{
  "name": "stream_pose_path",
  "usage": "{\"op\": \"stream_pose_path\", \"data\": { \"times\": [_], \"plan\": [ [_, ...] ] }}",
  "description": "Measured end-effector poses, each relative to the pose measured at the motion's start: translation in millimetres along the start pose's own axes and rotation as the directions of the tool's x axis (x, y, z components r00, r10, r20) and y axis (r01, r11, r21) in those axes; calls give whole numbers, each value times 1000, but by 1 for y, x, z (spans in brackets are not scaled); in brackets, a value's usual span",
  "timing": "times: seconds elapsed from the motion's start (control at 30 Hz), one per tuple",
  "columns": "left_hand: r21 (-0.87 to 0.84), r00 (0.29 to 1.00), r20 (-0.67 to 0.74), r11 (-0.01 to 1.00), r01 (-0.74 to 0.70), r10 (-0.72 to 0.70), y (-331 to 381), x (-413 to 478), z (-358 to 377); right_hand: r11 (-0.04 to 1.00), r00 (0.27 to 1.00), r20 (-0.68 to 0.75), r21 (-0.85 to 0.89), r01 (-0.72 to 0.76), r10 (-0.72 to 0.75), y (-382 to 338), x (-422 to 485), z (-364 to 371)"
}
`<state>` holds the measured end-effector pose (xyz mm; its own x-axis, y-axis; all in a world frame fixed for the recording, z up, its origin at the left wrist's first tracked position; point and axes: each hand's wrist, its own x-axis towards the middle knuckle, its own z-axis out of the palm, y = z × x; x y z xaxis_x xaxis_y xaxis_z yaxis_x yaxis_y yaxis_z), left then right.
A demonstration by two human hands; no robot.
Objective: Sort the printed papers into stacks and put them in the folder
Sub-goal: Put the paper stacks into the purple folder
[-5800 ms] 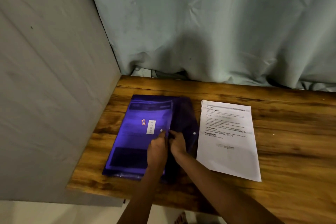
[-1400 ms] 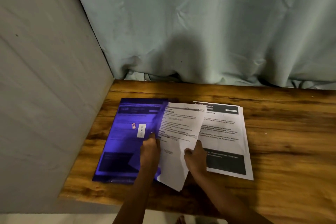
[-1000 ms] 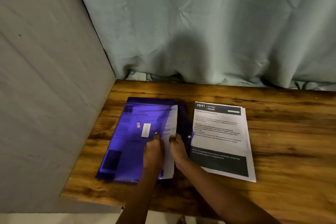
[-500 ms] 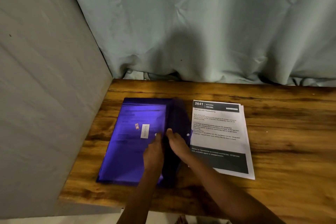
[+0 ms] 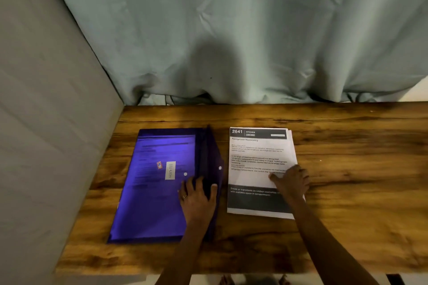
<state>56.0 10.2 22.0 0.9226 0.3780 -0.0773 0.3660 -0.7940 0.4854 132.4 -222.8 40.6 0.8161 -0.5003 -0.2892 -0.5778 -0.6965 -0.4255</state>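
Observation:
A translucent purple snap folder (image 5: 152, 183) lies flat on the left of the wooden table (image 5: 347, 169), with printed sheets showing through it and its dark flap (image 5: 209, 152) lifted at the right edge. My left hand (image 5: 198, 196) rests on the folder by the flap, fingers spread. A stack of printed papers (image 5: 257, 152), its top sheet headed "2641 KITCHEN", lies just right of the folder. My right hand (image 5: 290, 180) rests on the stack's right edge, thumb on the top sheet and fingers bent over the side.
A pale green curtain (image 5: 254, 41) hangs along the table's back edge. A grey wall (image 5: 41, 146) stands along the left side. The table's front edge runs just below my forearms.
A sheet taken from the stack went into the folder. Since half a second ago my right hand has left the flap and moved right onto the paper stack; my left hand stays on the folder.

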Motion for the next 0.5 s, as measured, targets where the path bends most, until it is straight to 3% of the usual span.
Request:
{"op": "stream_pose_path", "data": {
  "times": [0.33, 0.5],
  "plan": [
    [106, 996, 93, 994, -9, -1, 4, 1, 3, 987, 995, -91, 151, 44, -31, 12, 10, 1],
    [168, 994, 112, 986, -13, -7, 5, -1, 0, 932, 996, -71, 355, 71, -49, 12, 5, -9]
  ]
}}
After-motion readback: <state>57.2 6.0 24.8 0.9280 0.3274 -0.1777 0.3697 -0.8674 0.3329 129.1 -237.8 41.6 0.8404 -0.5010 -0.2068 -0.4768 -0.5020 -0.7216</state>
